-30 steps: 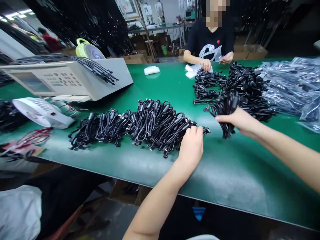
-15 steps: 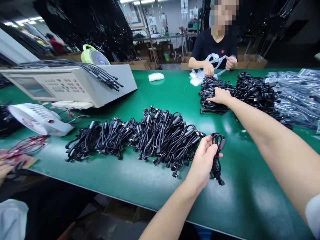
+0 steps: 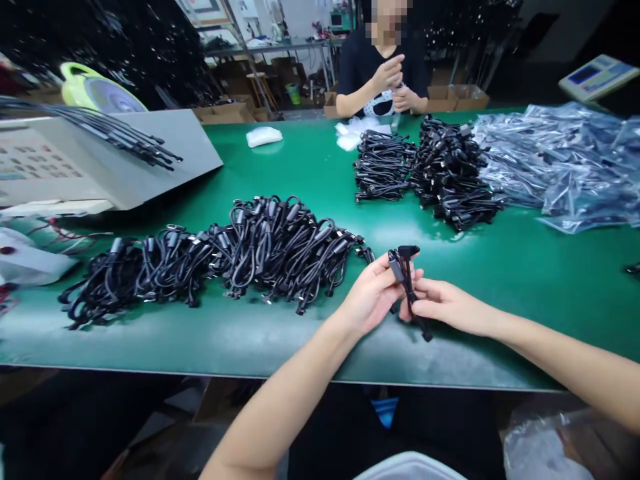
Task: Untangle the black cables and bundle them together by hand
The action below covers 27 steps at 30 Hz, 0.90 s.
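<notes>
Over the near part of the green table, my left hand [image 3: 373,293] grips a folded black cable bundle [image 3: 409,293]. My right hand [image 3: 443,303] pinches the same bundle from the right, its fingertips around the middle. Dark connectors stick out at the bundle's top and bottom ends. Just left of my hands lies a long heap of similar coiled black cables [image 3: 280,247]. Farther off to the right are a neat stack of cable bundles [image 3: 383,167] and a looser black cable pile [image 3: 453,173].
Clear plastic-bagged items [image 3: 560,167] spread across the right side. A grey instrument [image 3: 150,147] with cables on top stands at left, a green fan [image 3: 100,90] behind it. Across the table [image 3: 300,180] a person [image 3: 383,80] works beside white plastic bags [image 3: 357,132].
My right hand has left the far cable stack and joined my left hand at the bundle. The view has swung right. The person opposite has raised both hands from the stack.
</notes>
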### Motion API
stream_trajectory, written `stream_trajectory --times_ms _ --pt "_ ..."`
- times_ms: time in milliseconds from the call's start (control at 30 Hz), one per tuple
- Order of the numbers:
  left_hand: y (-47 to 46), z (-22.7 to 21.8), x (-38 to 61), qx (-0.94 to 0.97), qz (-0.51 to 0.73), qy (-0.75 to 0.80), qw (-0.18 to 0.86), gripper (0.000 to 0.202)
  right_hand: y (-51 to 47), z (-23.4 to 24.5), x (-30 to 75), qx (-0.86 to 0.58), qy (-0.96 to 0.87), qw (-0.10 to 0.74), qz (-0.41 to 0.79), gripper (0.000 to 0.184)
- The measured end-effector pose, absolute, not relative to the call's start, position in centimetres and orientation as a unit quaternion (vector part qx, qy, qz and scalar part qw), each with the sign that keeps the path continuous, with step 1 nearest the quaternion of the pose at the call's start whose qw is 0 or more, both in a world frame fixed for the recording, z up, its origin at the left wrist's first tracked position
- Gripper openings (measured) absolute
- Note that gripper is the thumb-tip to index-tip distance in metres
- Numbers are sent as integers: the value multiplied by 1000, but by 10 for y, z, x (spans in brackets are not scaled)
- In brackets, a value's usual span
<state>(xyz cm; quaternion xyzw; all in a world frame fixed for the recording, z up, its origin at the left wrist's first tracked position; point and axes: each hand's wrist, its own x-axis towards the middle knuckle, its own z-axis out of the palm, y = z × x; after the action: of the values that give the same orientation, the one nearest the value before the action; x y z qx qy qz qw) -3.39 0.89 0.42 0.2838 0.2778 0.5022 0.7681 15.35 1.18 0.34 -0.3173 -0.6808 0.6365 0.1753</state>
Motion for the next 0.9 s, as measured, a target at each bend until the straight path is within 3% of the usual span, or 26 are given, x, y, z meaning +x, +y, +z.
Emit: stream_trajectory --times_ms 200,333,567,900 --pt "9 -10 -20 432 526 386 623 42 1 -3 170 -437 -683 222 542 23" --pt "10 -12 -17 463 527 418 577 43 1 -6 175 -456 -730 216 461 27" --pt "10 -9 -18 413 523 406 626 37 -6 -6 170 -415 -663 190 593 32" --pt "11 -8 -32 391 512 428 634 40 -2 -7 163 -405 -629 189 636 32"
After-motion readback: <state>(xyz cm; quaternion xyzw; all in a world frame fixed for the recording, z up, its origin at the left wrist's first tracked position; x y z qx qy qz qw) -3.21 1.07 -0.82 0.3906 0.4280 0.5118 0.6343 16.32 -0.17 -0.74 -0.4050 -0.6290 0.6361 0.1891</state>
